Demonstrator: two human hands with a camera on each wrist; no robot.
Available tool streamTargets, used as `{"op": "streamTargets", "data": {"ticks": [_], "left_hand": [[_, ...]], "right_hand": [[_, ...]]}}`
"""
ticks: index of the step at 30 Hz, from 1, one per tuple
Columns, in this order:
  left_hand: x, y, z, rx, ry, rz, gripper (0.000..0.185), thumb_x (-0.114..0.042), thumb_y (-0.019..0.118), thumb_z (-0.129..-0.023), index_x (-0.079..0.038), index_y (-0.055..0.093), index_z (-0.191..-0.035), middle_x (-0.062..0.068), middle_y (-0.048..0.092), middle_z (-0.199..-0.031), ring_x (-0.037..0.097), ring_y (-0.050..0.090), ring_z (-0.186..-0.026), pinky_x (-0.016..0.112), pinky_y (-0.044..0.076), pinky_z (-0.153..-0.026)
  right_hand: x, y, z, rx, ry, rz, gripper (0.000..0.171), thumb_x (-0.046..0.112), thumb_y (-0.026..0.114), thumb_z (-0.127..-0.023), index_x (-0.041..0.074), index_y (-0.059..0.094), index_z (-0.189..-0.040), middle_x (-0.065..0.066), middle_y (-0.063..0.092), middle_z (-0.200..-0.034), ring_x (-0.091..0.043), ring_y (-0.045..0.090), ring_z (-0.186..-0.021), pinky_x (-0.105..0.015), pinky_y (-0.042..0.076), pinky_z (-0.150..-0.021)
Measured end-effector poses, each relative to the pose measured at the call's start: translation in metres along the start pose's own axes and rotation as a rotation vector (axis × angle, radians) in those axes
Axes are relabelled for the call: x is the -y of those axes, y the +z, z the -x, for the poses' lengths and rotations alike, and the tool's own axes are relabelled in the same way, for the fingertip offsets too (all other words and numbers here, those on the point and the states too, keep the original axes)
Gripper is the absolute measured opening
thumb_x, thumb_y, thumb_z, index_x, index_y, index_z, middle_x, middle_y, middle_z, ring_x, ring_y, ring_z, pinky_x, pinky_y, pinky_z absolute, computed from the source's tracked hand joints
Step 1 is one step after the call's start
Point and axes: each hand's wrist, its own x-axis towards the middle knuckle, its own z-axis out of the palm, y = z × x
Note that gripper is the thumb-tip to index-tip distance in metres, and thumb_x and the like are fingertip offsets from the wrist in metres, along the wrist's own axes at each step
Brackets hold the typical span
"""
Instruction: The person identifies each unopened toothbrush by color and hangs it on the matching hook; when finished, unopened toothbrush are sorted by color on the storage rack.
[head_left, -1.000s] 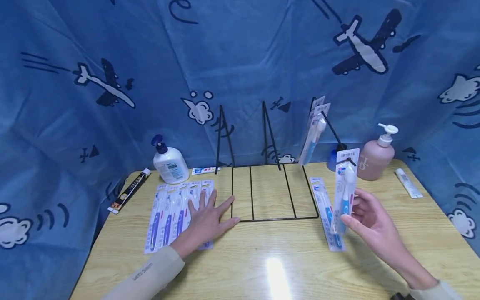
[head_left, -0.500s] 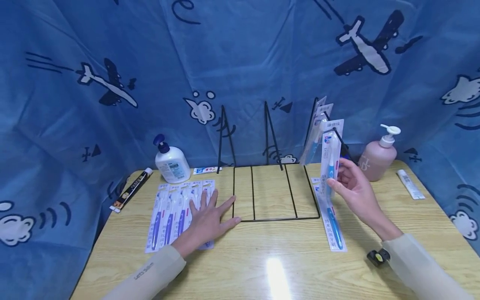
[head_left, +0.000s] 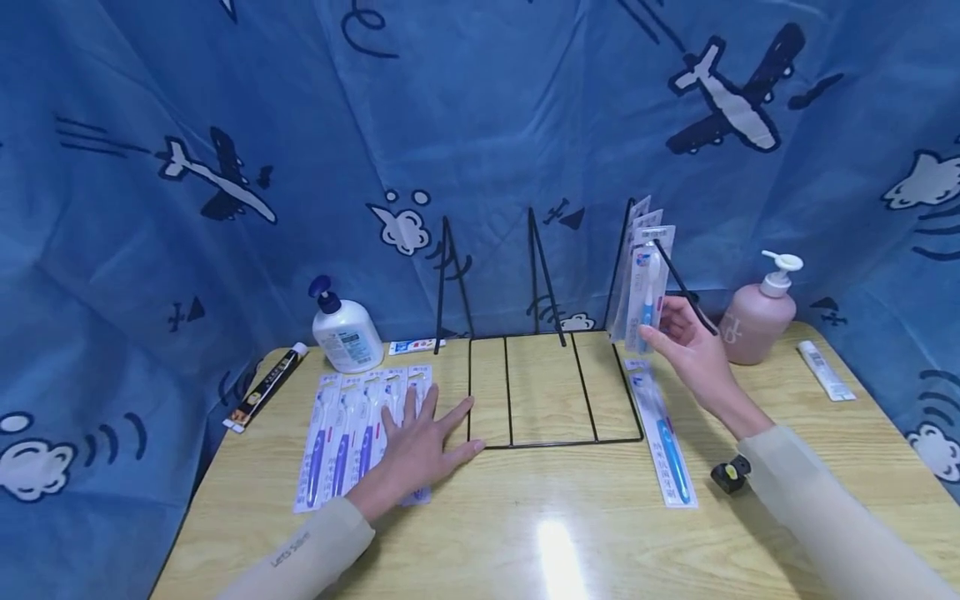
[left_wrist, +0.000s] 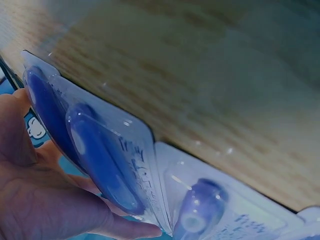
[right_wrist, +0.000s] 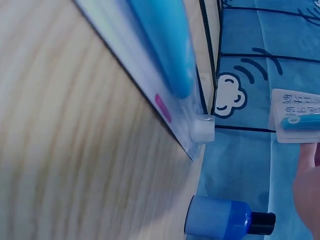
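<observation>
My right hand [head_left: 693, 354] pinches a blue toothbrush in a blister pack [head_left: 651, 287], upright, its top card at the right prong of the black wire rack [head_left: 555, 444]. Behind it, similar packs hang on that prong, partly hidden. In the right wrist view the pack's lower end [right_wrist: 300, 116] shows above my fingers. Another packaged blue toothbrush [head_left: 664, 437] lies on the table beside the rack. My left hand [head_left: 420, 443] rests with spread fingers over a row of packaged purple toothbrushes [head_left: 318, 442], covering part of the rightmost ones; their handle ends [left_wrist: 102, 155] show close in the left wrist view.
A white pump bottle [head_left: 348, 335] and a black toothpaste tube [head_left: 266, 387] stand and lie at the left. At the right are a pink pump bottle [head_left: 757, 321], a small white tube [head_left: 825, 371] and a blue bottle [right_wrist: 215, 217]. A blue curtain [head_left: 480, 125] hangs behind.
My right hand has moved up, back and leftward with the packaged blue toothbrush, bringing its card to the prong close to the hanging packs. My left hand has stayed in place.
</observation>
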Motion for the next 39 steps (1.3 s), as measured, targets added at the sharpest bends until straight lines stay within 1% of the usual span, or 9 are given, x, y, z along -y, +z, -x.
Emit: {"op": "streamTargets", "data": {"ticks": [8,11,14,16,20,23,26,31,39], "left_hand": [[0.001,0.001,0.001,0.000,-0.006,0.008,0.076,-0.073,0.057,-0.103,-0.037,0.044,-0.169,0.026,0.018,-0.177,0.056,0.001,-0.161,0.087,-0.003,-0.115],[0.001,0.002,0.001,0.000,-0.005,0.011,0.076,-0.073,0.058,-0.103,-0.037,0.045,-0.169,0.026,0.019,-0.177,0.057,0.002,-0.161,0.088,-0.002,-0.115],[0.001,0.003,0.002,-0.007,-0.001,0.009,0.075,-0.072,0.058,-0.103,-0.036,0.045,-0.168,0.027,0.020,-0.177,0.057,0.003,-0.161,0.088,0.000,-0.114],[0.001,0.003,0.002,-0.010,-0.001,0.006,0.075,-0.071,0.058,-0.104,-0.037,0.045,-0.168,0.027,0.020,-0.177,0.057,0.003,-0.161,0.088,0.000,-0.114],[0.000,0.002,0.002,-0.007,-0.004,0.007,0.075,-0.072,0.058,-0.104,-0.036,0.045,-0.169,0.026,0.019,-0.177,0.057,0.003,-0.161,0.088,-0.002,-0.114],[0.000,0.002,0.002,-0.001,-0.005,0.008,0.075,-0.072,0.057,-0.104,-0.037,0.044,-0.169,0.026,0.018,-0.177,0.057,0.002,-0.161,0.088,-0.002,-0.115],[0.001,0.002,0.001,-0.004,-0.002,0.008,0.075,-0.072,0.057,-0.104,-0.036,0.045,-0.169,0.027,0.019,-0.177,0.057,0.003,-0.161,0.088,-0.001,-0.114],[0.001,0.001,0.001,-0.011,0.000,0.006,0.075,-0.071,0.057,-0.104,-0.036,0.045,-0.168,0.027,0.019,-0.177,0.057,0.003,-0.161,0.088,-0.001,-0.115],[0.002,0.002,0.001,-0.007,0.007,0.014,0.074,-0.070,0.058,-0.104,-0.036,0.045,-0.168,0.027,0.019,-0.177,0.058,0.003,-0.161,0.089,0.000,-0.114]], "right_hand": [[0.001,-0.007,0.011,-0.027,-0.023,-0.026,0.043,-0.008,0.074,-0.099,0.002,0.059,-0.139,-0.008,0.068,-0.123,-0.016,0.065,-0.114,-0.018,0.053,-0.096],[0.003,-0.012,0.024,-0.027,0.002,0.014,0.042,-0.006,0.074,-0.100,0.005,0.060,-0.138,-0.006,0.069,-0.123,-0.014,0.066,-0.112,-0.016,0.054,-0.093],[0.007,-0.018,0.038,-0.019,0.068,0.083,0.041,-0.001,0.074,-0.102,0.009,0.059,-0.139,0.002,0.069,-0.120,-0.009,0.066,-0.109,-0.015,0.054,-0.090],[0.010,-0.023,0.049,-0.005,0.131,0.176,0.042,0.004,0.074,-0.104,0.007,0.058,-0.143,0.007,0.070,-0.119,-0.003,0.066,-0.106,-0.014,0.053,-0.087],[0.013,-0.032,0.068,0.085,0.294,0.298,0.053,0.009,0.068,-0.107,-0.004,0.048,-0.154,0.003,0.070,-0.115,0.000,0.066,-0.096,-0.017,0.054,-0.079],[0.012,-0.034,0.080,0.183,0.410,0.331,0.059,0.010,0.068,-0.106,-0.012,0.043,-0.155,-0.004,0.069,-0.108,-0.007,0.066,-0.085,-0.024,0.056,-0.073],[0.010,-0.034,0.088,0.259,0.489,0.354,0.065,0.013,0.072,-0.105,-0.017,0.041,-0.154,-0.006,0.066,-0.098,-0.012,0.062,-0.075,-0.027,0.055,-0.065],[0.009,-0.032,0.096,0.317,0.558,0.408,0.067,0.017,0.076,-0.103,-0.019,0.045,-0.150,-0.004,0.062,-0.088,-0.014,0.054,-0.066,-0.026,0.045,-0.055],[0.008,-0.031,0.097,0.317,0.612,0.475,0.062,0.020,0.081,-0.099,-0.017,0.055,-0.141,-0.002,0.059,-0.080,-0.012,0.047,-0.057,-0.026,0.039,-0.050]]}}
